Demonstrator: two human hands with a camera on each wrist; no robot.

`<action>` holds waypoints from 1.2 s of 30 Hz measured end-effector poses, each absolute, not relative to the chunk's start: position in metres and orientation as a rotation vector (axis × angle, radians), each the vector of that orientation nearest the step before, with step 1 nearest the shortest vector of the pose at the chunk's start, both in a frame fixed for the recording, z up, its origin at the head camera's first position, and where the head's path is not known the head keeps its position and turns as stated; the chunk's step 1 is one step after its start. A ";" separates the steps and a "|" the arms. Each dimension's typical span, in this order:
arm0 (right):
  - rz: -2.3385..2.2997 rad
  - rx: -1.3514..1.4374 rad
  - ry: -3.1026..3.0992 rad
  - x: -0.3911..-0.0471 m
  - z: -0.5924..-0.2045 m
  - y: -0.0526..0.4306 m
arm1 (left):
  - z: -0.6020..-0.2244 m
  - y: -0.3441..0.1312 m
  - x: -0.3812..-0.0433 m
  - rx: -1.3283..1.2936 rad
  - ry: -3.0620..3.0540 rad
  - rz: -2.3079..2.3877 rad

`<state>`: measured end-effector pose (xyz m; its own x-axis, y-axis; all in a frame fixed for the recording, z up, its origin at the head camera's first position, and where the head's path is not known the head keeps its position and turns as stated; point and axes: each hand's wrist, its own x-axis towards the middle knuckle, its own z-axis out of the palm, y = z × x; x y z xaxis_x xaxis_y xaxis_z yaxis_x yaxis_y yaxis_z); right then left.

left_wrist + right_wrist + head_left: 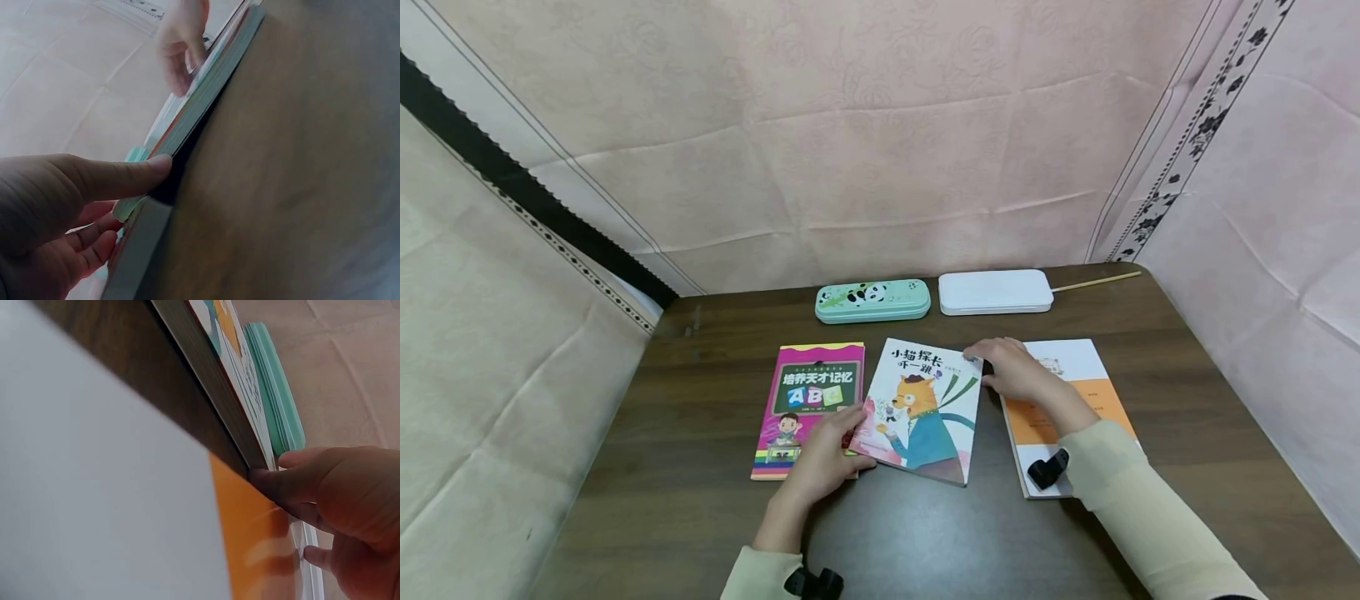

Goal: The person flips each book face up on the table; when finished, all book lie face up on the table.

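Note:
A picture book with an orange cat in a blue coat (917, 417) lies slightly turned at mid table. My left hand (820, 454) pinches its lower left corner; in the left wrist view the thumb (134, 176) lies along the page edge, fingers on the far side. At the upper right corner, my right hand (1018, 371) pinches the same book, its thumb (278, 484) at the book's edge in the right wrist view. Partly under the left hand is a pink ABC book (808, 417). A white and orange book (1097, 396) lies beneath the right forearm.
Behind the books stand a green panda pencil case (872, 302) and a white case (996, 292). A thin stick (1097, 282) extends right from the white case. Pale cloth (880, 167) hangs around the back and sides of the wooden table (685, 442).

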<state>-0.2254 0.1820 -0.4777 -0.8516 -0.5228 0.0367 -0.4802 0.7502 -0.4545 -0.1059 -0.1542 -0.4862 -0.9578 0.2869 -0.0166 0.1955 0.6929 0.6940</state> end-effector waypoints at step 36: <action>-0.970 -0.619 2.816 -0.228 -0.472 0.202 | -0.487 -0.124 -0.095 0.349 2.925 1.122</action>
